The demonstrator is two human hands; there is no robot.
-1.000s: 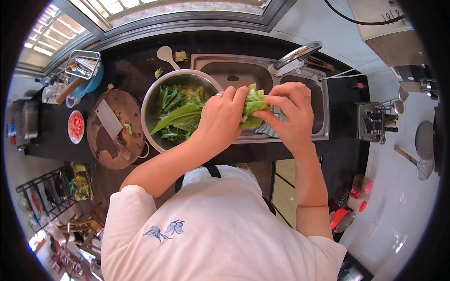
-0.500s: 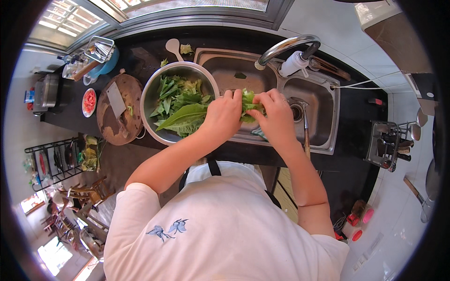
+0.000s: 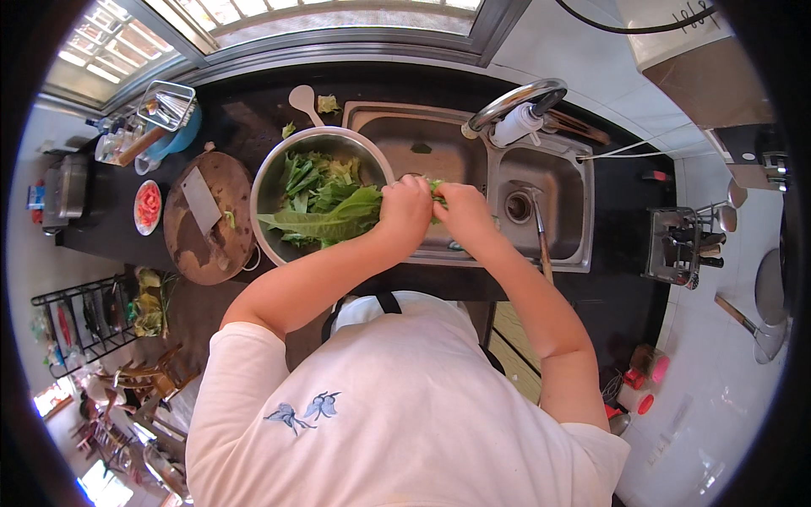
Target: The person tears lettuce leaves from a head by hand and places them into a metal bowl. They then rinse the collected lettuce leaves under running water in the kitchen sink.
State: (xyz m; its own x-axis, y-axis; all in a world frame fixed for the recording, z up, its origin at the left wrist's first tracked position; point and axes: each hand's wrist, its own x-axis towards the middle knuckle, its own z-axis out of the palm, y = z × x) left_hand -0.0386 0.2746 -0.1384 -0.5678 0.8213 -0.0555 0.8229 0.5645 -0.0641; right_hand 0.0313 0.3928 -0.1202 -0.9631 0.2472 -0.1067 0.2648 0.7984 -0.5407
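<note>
Leafy greens point(image 3: 338, 218): left hand point(image 3: 405, 209) curled around them, right hand point(image 3: 465, 211) nearly closed, apparently pinching end.

On counter point(image 3: 629, 198): sink point(image 3: 443, 127) right of bowl point(image 3: 334, 139), leaves point(image 3: 342, 215) inside bowl. Left of bowl, chopping board point(image 3: 186, 232) at counter's front edge, cleaver point(image 3: 201, 200) on it; plate point(image 3: 148, 231) farther left.

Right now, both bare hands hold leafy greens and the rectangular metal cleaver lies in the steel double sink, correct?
No: the cleaver lies on the round brown wooden board, not in the sink, the head view shows. The left hand and right hand do hold leafy greens.
</note>
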